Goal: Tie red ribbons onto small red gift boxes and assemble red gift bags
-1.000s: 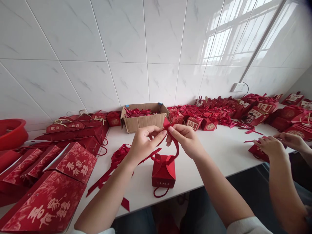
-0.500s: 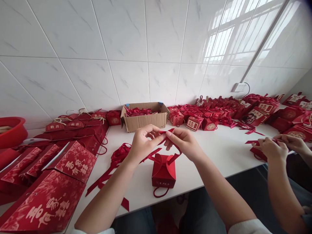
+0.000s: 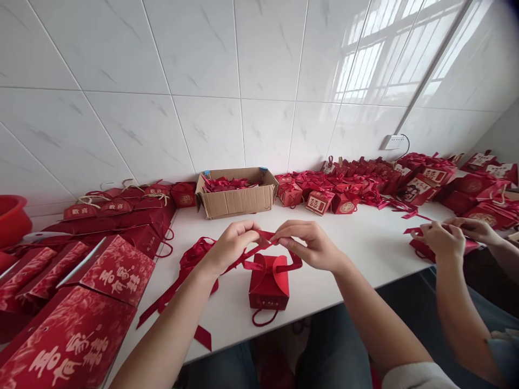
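Above the box, our left hand and right hand pinch the ribbon between fingertips pressed together.

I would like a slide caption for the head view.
The left hand and right hand hold a red ribbon above a small red box on the white table.

The ribbon is satiny cloth; the small box, smooth card; the carton, matt cardboard; the wall tiles, glossy.

The head view looks forward and down from close above the near edge of the tabletop, facing the tiled wall behind it.
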Tool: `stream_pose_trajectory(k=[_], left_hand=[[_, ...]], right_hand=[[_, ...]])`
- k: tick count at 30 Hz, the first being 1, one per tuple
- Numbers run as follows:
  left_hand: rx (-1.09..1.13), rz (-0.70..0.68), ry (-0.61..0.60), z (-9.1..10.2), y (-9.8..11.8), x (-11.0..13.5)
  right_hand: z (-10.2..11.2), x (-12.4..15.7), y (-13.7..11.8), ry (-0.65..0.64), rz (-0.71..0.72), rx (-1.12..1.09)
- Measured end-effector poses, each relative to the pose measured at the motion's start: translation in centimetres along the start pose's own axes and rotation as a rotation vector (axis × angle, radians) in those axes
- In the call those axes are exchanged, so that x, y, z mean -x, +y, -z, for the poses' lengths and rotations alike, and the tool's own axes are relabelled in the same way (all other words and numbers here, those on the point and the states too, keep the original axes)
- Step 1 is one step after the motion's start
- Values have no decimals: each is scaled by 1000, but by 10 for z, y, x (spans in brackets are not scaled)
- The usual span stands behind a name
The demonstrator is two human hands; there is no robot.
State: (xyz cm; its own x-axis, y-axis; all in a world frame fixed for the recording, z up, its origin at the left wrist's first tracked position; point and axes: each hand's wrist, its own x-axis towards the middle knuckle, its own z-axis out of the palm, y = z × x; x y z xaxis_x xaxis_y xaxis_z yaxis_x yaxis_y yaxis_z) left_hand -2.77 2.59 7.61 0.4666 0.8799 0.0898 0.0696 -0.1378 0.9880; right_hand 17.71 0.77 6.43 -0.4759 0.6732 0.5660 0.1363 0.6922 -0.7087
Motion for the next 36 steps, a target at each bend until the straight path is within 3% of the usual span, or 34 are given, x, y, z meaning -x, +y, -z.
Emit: stream_pose_trajectory(k=[3,6,11,13,16,19,21,25,27,29,31,33,34,36], left_hand=[[41,-3,-18,5,-2,0],[68,18,-52,4,-2,3],[12,35,-187,-2,5,13],[-112,-38,-140,-2,7,16],[-453,-188,107,7,5,24],[-735,-250,307,29,-12,43],[-771,-177,373,49,-34,63],[-724,222,442,86,-98,109],[-662,366,404,93,-124,124],[-639,389,408,89,-135,128],[-686,263,498,76,-132,120],[-751,34,591,56,-121,104],[-751,-63,588,46,-114,94],[-635,-128,473,28,-104,74]], right_hand=[[5,6,2,-22,140,279],[2,9,7,5,197,402],[-5,10,12,113,190,364],[-7,9,12,229,147,278],[-5,18,14,465,-7,104],[-1,52,26,676,-206,-67],[1,91,41,807,-334,-161],[-6,181,73,1065,-735,-236],[-12,208,81,1008,-912,-187],[-16,213,82,959,-962,-32],[-18,200,79,984,-887,201],[-20,175,73,971,-744,350],[-21,160,70,909,-677,342],[-27,132,66,671,-619,170]])
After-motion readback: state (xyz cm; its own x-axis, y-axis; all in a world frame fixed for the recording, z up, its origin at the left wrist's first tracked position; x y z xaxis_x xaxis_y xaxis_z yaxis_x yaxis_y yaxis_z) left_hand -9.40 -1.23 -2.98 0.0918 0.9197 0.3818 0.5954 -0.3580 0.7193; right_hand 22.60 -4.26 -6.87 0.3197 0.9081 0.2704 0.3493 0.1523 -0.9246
